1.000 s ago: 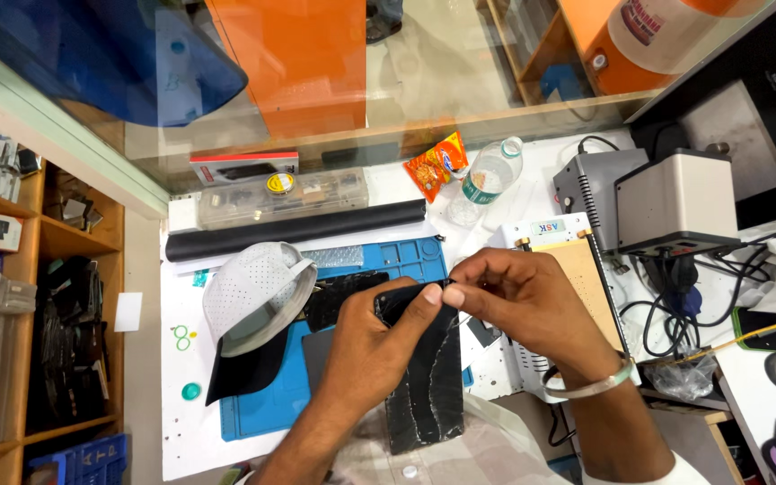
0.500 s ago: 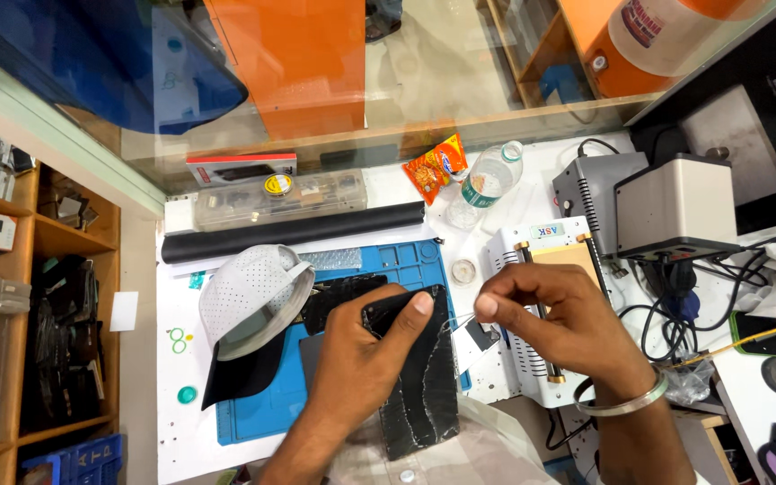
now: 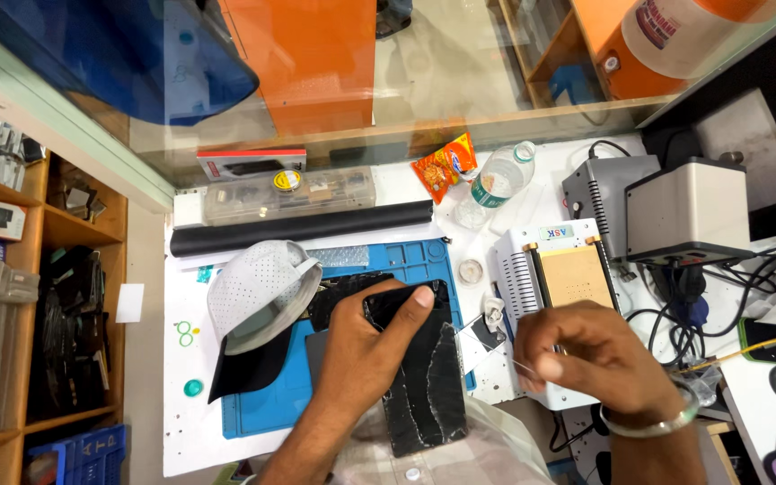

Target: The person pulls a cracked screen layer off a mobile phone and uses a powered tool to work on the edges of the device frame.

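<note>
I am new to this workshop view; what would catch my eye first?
The left hand presses a flat black device with a cracked surface onto the blue work mat at the centre. Left of it lies a white perforated cap; the right hand is closed, apart from the device.

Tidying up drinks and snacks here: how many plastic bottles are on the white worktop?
1: a clear plastic bottle lies on its side at the worktop's far edge, beside the orange snack packet. Others may be hidden behind the machines.

Black phone (image 3: 403,304), black slab (image 3: 426,386) veined with white cracks, blue mat (image 3: 267,395), white perforated cap (image 3: 258,289) with black brim, orange snack packet (image 3: 443,165)
</note>
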